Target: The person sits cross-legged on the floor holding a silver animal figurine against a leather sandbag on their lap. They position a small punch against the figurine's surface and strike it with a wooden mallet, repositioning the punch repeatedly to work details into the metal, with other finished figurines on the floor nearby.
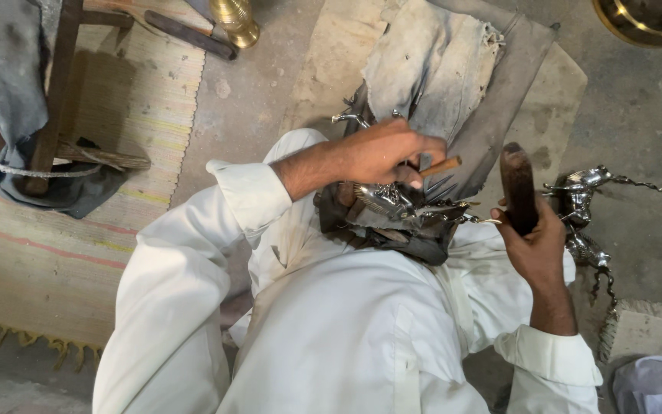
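Resting on the lap at the centre of the view, a silvery metal figurine (pixel 404 211) with ribbed, feather-like wings and sharp spikes is seen on a dark cloth. It is bright and polished, and its finer shape cannot be made out under the hand. The left hand (pixel 381 153) is laid over it from 10 o'clock, its fingers (pixel 411 178) clenched on a short wooden-handled tool (pixel 442 165) whose pale end juts out toward 3 o'clock. The right hand (pixel 534 245), at 3 o'clock from the figurine, is wrapped around a dark wooden mallet (pixel 516 184) held upright, head at 12 o'clock. Just beyond that hand, on the concrete floor (pixel 637 130), a second shiny metal horse figurine (pixel 584 203) is lying. A grey rag (pixel 430 61) is spread at 12 o'clock over a mat. At 11 o'clock a brass vessel (pixel 235 19) is standing beside a striped woven rug (pixel 132 115).
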`<state>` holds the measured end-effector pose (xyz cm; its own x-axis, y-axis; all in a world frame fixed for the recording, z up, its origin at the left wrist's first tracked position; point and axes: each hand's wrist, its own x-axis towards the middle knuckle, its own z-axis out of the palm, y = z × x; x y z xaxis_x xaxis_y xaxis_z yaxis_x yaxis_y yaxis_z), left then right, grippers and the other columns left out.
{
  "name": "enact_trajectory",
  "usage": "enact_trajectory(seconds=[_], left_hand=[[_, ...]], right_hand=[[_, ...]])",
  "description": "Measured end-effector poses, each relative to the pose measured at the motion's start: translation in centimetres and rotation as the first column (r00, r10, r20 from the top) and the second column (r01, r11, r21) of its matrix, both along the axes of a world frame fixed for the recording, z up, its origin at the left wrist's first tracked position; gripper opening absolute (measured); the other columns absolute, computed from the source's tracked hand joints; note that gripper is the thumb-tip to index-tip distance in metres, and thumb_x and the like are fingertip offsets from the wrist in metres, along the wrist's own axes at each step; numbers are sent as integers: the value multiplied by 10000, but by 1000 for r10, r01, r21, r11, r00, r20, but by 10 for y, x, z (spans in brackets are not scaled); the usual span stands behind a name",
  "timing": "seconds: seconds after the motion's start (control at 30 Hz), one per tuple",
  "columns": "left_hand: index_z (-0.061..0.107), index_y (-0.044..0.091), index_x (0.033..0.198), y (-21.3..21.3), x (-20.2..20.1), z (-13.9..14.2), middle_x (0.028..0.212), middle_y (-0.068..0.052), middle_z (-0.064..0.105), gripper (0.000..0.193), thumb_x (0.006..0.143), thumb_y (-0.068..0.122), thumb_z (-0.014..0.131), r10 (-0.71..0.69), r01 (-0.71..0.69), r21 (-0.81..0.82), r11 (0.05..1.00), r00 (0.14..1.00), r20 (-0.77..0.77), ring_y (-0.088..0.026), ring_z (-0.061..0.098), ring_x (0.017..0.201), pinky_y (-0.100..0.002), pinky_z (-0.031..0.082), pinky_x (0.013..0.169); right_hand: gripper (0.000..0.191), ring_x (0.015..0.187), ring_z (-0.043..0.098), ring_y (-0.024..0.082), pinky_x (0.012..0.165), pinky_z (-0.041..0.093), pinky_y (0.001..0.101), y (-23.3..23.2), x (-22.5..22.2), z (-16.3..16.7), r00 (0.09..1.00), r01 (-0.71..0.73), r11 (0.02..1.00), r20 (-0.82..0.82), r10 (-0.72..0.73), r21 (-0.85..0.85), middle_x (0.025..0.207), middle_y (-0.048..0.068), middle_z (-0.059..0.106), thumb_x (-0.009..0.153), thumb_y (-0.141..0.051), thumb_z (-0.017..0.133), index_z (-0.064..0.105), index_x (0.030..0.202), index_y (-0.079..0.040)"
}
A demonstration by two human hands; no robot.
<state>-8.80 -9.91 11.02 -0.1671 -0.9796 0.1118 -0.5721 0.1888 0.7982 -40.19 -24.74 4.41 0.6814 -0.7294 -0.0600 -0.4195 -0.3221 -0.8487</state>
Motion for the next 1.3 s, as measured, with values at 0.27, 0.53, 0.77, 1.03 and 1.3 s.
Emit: enact_trajectory(seconds=[0.27,0.53,0.77,1.03,1.3], left_hand=[[602,88,1201,3,-10,-3,758,-86,757,437,852,260,799,10,-13,16,1000,985,174,-301,759,795,-489,537,788],[613,92,1157,-1,-12,-4,730,-81,751,414,834,260,812,23,-27,12,1000,972,233,-306,748,781,-491,528,762],[634,92,1117,-1,-9,-2,724,-87,743,377,825,231,828,17,-13,-22,1000,983,183,-312,743,776,-484,528,754],[637,90,1094,-7,-8,1,697,-100,729,375,819,265,823,19,-20,5,1000,988,156,-315,743,770,-484,517,744],[650,94,1117,-8,-7,2,688,-102,718,426,780,298,811,16,-15,-7,1000,990,137,-329,737,759,-500,502,710]], right_hand=[[278,931,655,137,858,545,309,6,12,11,988,56,994,146,-42,-97,1022,59,679,1014,-149,777,616,1198,-18],[236,878,625,357,835,479,456,-7,8,22,993,-91,810,-113,31,-579,947,153,653,924,-51,803,666,1113,-16],[226,909,656,334,825,504,406,-6,4,21,987,-125,789,-159,36,-601,964,148,699,896,-23,773,690,1106,-32],[232,877,662,195,842,523,314,-6,12,19,999,54,956,20,-50,-287,976,107,700,987,-102,794,653,1151,-19],[247,860,592,157,808,484,308,-4,11,16,987,117,969,132,-90,-215,935,68,641,984,-107,818,623,1119,-36]])
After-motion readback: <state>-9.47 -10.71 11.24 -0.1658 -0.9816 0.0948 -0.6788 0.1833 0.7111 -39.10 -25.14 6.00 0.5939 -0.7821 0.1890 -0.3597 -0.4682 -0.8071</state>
